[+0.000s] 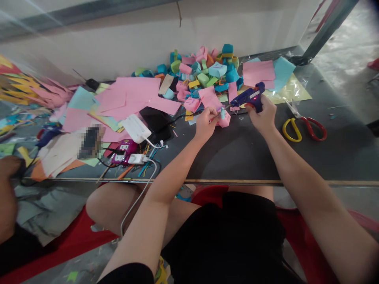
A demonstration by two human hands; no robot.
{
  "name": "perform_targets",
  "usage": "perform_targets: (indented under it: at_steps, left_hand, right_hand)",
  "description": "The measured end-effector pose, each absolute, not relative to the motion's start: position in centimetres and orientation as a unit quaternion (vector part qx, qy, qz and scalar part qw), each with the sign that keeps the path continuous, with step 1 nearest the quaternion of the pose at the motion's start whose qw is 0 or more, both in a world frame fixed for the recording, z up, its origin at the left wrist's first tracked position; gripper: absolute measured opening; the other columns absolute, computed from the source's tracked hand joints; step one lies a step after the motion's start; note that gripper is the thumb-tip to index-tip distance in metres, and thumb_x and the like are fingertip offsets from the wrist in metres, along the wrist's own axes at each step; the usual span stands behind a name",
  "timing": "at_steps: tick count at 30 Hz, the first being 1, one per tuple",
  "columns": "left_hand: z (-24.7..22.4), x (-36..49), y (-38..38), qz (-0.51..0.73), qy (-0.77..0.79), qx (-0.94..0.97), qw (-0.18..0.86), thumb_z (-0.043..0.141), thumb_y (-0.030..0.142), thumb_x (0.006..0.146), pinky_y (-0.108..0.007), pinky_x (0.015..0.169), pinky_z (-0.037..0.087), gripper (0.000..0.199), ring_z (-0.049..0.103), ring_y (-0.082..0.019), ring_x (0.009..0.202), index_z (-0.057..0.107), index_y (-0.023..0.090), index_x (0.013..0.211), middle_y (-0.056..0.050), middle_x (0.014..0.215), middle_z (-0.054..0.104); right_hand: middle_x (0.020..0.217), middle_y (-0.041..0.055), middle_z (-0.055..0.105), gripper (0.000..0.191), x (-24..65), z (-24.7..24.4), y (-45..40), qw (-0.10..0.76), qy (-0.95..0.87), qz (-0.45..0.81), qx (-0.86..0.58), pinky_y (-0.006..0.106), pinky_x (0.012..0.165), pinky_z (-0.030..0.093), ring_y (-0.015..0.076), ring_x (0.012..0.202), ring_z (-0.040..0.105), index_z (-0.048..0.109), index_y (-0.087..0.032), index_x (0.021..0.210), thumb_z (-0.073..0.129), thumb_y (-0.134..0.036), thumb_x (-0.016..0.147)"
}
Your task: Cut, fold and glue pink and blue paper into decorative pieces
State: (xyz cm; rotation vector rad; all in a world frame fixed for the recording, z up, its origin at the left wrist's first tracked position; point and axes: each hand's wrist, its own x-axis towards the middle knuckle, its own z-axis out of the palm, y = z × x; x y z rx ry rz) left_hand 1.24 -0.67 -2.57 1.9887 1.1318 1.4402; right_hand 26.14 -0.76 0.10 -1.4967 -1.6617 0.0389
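My right hand (pixel 263 116) is wrapped round a blue hot glue gun (pixel 250 98), whose nozzle points left. In my left hand (pixel 205 122) the fingers pinch a small folded pink paper piece (pixel 224 119) with a light blue bit on it. The glue gun's tip is close to this piece; whether they touch I cannot tell. Behind both hands lies a heap of folded paper pieces (pixel 203 79) in pink, blue, green and orange. A pair of scissors (pixel 304 123) with one yellow and one red handle rests to the right of my right hand.
Pink paper sheets (pixel 136 90) cover the table's left half. A white adapter (pixel 136 128), a black phone-like object (pixel 158 122) and a purple power strip (pixel 126 152) with cables lie near my left arm. Another person's hand (pixel 10 167) is at the far left edge.
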Motion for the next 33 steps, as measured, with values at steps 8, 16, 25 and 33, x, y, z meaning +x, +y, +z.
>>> perform_targets:
  at_steps: [8, 16, 25, 33]
  left_hand:
    - [-2.4, 1.3, -0.8, 0.514, 0.409, 0.718, 0.230, 0.069, 0.038, 0.098, -0.034, 0.083, 0.061, 0.021, 0.079, -0.021, 0.100, 0.054, 0.024, 0.092, -0.001, 0.088, 0.075]
    - [-2.3, 1.4, -1.2, 0.518, 0.395, 0.724, 0.227, 0.067, 0.036, 0.099, -0.034, 0.081, 0.062, 0.020, 0.079, -0.023, 0.105, 0.053, 0.025, 0.090, 0.000, 0.085, 0.074]
    - [-2.4, 1.3, -0.9, 0.552, 0.387, 0.700, 0.233, 0.068, 0.045, 0.098, -0.034, 0.081, 0.063, 0.024, 0.079, -0.019, 0.091, 0.056, 0.025, 0.093, -0.001, 0.088, 0.077]
    - [-2.1, -0.1, 0.8, 0.667, 0.488, 0.494, 0.269, 0.077, 0.059, 0.086, -0.041, 0.102, 0.058, 0.040, 0.078, -0.026, 0.108, 0.058, 0.024, 0.095, -0.005, 0.100, 0.078]
  right_hand:
    - [0.093, 0.0099, 0.072, 0.030, 26.1, 0.2, -0.9, 0.438, -0.664, 0.007, -0.606, 0.051, 0.083, 0.059, 0.0308, 0.090, 0.069, 0.070, -0.024, 0.109, 0.068, -0.046, 0.089]
    - [0.101, 0.0121, 0.072, 0.040, 26.4, 0.3, -0.7, 0.437, -0.632, 0.021, -0.640, 0.053, 0.089, 0.057, 0.0327, 0.098, 0.069, 0.066, -0.024, 0.117, 0.068, -0.051, 0.088]
    - [0.153, 0.0330, 0.041, 0.091, 29.0, -1.0, 0.5, 0.450, -0.481, 0.005, -0.752, 0.065, 0.113, 0.038, 0.0460, 0.140, 0.046, 0.031, -0.014, 0.154, 0.074, -0.055, 0.085]
    - [0.145, 0.0234, 0.057, 0.088, 24.0, 0.2, -1.9, 0.353, -0.743, 0.058, -0.566, 0.070, 0.117, 0.036, 0.0443, 0.139, 0.051, 0.040, -0.016, 0.154, 0.065, -0.064, 0.084]
